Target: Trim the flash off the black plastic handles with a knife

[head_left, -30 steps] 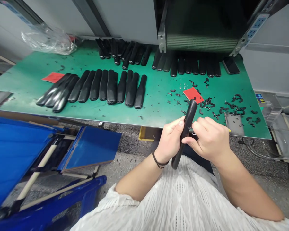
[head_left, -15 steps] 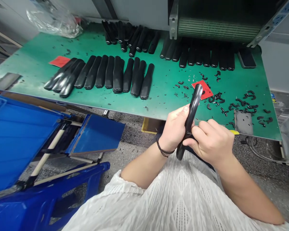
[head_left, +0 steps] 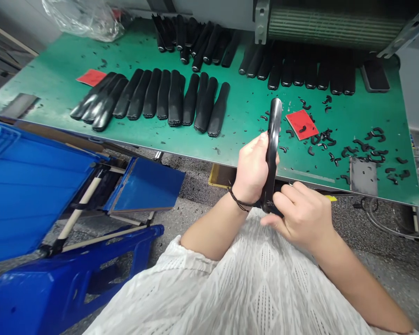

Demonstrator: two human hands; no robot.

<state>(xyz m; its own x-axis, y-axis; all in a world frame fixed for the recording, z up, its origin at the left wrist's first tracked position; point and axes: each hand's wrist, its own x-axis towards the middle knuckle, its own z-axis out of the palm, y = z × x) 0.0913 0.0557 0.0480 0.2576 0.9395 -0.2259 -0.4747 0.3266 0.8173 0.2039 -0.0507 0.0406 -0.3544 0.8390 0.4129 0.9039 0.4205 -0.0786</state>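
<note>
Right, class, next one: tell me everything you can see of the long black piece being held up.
The long black piece is slim, smooth and glossy, plastic-like by its look, with a pale shine along its upper part and a rounded far end. It is held lengthwise, pointing away from the person, near the front edge of the green table. The left grip holds its middle. Its near end is by the right grip; contact there is unclear.

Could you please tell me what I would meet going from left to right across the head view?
Flat grey piece, red square, the person's left hand, the black piece it holds, second red square, dark phone.
</note>
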